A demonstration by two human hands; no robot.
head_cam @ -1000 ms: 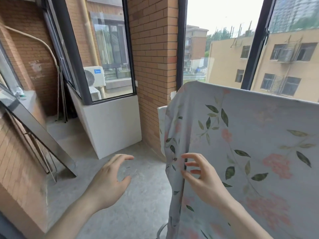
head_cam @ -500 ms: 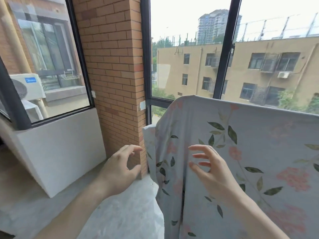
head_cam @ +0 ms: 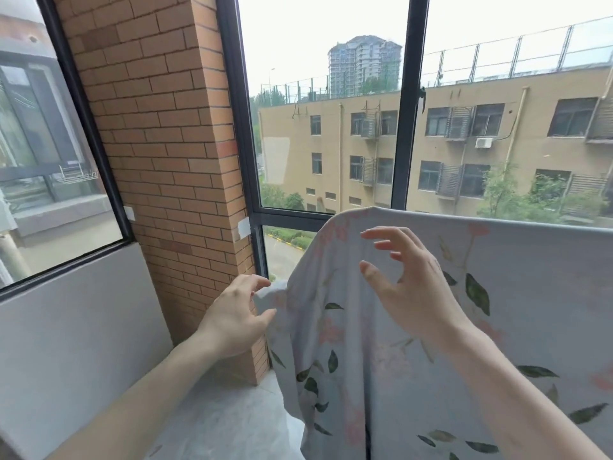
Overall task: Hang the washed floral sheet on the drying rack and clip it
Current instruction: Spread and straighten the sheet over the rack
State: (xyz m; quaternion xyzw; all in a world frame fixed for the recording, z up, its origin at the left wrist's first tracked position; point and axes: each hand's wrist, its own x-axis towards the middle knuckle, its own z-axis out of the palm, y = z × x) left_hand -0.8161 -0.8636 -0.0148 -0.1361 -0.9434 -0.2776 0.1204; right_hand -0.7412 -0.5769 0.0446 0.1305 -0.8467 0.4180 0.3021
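A pale floral sheet (head_cam: 537, 293) with green leaves and pink flowers hangs draped over a rail that it hides, filling the right half of the view. My right hand (head_cam: 411, 287) hovers in front of the sheet's upper left part, fingers spread and loosely curved, holding nothing. My left hand (head_cam: 235, 313) is at the sheet's left edge, fingers loosely curved, fingertips at or just touching the hem. The drying rack itself is covered by the fabric. No clip is visible.
A brick pillar (head_cam: 172, 161) stands right behind my left hand. Dark-framed windows (head_cam: 403, 127) run behind the sheet. A low white wall (head_cam: 83, 327) lies to the left, with grey floor (head_cam: 225, 423) below.
Both hands have risen and moved toward the sheet's top left corner. My left hand has reached the sheet's left edge. The view has tilted up and swung right.
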